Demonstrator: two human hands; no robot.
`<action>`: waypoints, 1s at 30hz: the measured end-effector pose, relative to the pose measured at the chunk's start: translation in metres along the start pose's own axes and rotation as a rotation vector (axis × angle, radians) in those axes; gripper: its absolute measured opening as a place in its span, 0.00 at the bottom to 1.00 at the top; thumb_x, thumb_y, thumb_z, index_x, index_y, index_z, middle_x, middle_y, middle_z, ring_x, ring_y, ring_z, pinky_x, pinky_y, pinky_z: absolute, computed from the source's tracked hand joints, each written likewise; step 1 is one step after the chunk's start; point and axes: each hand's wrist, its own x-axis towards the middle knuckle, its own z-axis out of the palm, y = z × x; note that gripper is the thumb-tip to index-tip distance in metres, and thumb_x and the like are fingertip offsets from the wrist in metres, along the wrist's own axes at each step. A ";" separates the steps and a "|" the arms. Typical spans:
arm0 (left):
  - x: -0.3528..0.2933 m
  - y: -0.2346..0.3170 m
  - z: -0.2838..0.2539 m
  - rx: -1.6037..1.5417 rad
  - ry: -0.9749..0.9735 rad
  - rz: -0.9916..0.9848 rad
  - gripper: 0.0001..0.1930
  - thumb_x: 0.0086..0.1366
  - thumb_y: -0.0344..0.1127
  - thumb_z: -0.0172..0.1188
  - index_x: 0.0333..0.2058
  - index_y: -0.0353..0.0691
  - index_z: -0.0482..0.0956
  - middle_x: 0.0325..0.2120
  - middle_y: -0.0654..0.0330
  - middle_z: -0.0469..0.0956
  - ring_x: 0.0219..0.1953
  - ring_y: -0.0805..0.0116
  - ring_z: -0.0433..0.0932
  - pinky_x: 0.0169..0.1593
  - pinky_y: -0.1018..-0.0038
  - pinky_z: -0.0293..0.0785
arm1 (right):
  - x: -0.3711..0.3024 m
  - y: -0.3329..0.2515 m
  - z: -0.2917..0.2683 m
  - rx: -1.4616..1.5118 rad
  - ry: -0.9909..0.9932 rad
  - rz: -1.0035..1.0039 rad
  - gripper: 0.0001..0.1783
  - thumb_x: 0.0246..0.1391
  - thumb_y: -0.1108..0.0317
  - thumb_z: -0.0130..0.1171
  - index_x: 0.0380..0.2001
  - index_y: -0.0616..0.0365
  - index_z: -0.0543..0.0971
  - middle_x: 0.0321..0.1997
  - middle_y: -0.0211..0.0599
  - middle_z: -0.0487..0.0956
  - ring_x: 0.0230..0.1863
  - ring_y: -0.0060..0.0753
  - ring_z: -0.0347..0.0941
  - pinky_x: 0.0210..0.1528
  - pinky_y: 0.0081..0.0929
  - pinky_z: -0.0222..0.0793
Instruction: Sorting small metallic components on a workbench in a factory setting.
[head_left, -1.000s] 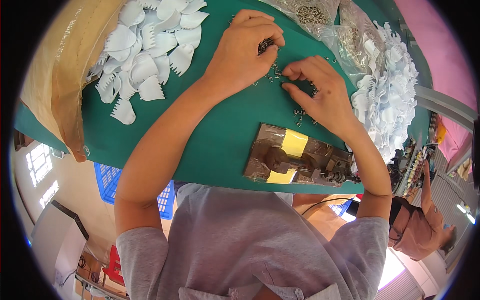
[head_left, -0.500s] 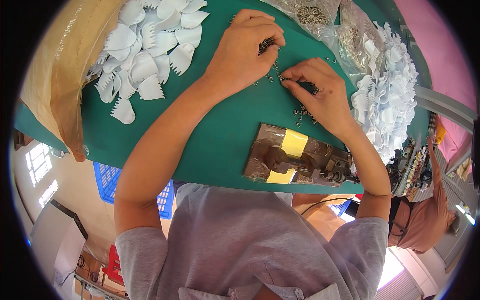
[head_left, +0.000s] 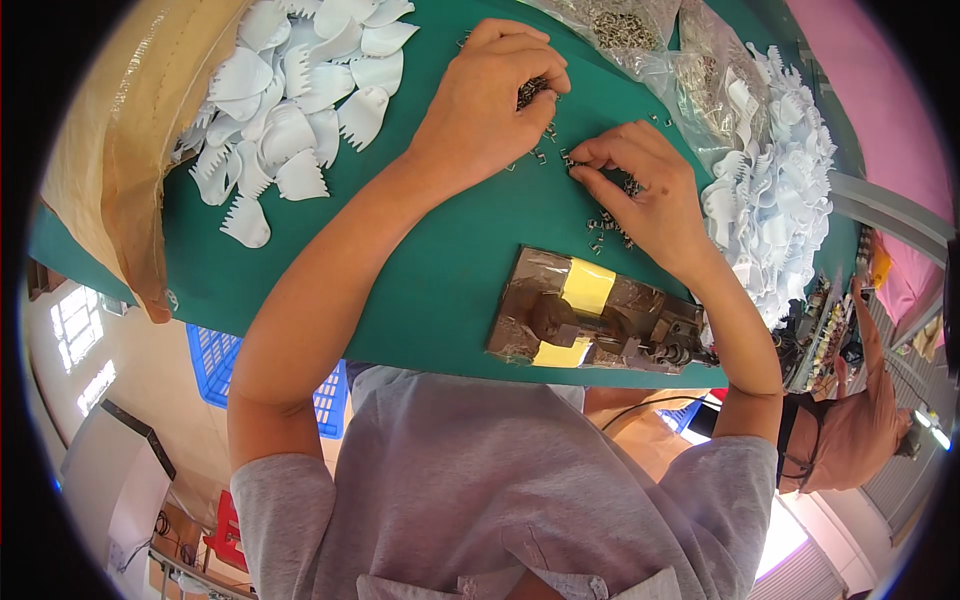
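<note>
My left hand is closed around a clump of small metal clips that shows between its thumb and fingers. To its right, my right hand pinches a small metal clip between thumb and forefinger. Its other fingers curl over more clips, partly hidden. A few loose clips lie on the green tabletop between the hands. A small heap of clips sits under my right wrist. Nearer to me is a dark metal fixture with yellow tape on it.
White toothed plastic pieces are piled at the far left beside a tan sack. Another white pile stands at the right. Clear bags of metal clips lie at the back. A person is at the far right.
My right hand has shifted slightly right and toward me with the clip, away from my left hand. The left hand stays in place. The person at the right has moved a little.
</note>
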 end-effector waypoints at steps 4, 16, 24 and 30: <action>0.001 0.001 -0.001 0.008 -0.001 0.004 0.08 0.61 0.22 0.67 0.38 0.38 0.87 0.47 0.62 0.88 0.63 0.58 0.78 0.63 0.65 0.78 | 0.000 0.001 -0.001 -0.022 0.000 -0.030 0.09 0.53 0.73 0.73 0.39 0.56 0.87 0.37 0.32 0.83 0.41 0.38 0.79 0.42 0.35 0.77; 0.000 -0.002 0.002 -0.013 0.011 0.019 0.08 0.61 0.22 0.67 0.38 0.38 0.87 0.46 0.62 0.88 0.62 0.57 0.78 0.62 0.65 0.79 | -0.009 -0.006 -0.021 -0.152 -0.067 -0.058 0.09 0.52 0.73 0.73 0.37 0.55 0.86 0.35 0.31 0.82 0.39 0.40 0.77 0.41 0.36 0.75; 0.001 -0.002 0.002 0.009 0.021 0.033 0.07 0.61 0.21 0.67 0.38 0.38 0.86 0.46 0.61 0.88 0.62 0.57 0.79 0.60 0.66 0.80 | 0.013 -0.020 -0.005 -0.141 0.001 -0.101 0.10 0.52 0.73 0.73 0.38 0.54 0.85 0.35 0.31 0.81 0.39 0.41 0.77 0.42 0.38 0.75; 0.001 -0.004 0.008 -0.080 0.100 0.058 0.06 0.55 0.21 0.64 0.32 0.36 0.85 0.39 0.59 0.87 0.57 0.55 0.79 0.57 0.62 0.78 | 0.016 -0.017 0.019 -0.099 0.040 -0.137 0.09 0.53 0.71 0.74 0.37 0.53 0.84 0.35 0.31 0.80 0.39 0.40 0.76 0.41 0.38 0.75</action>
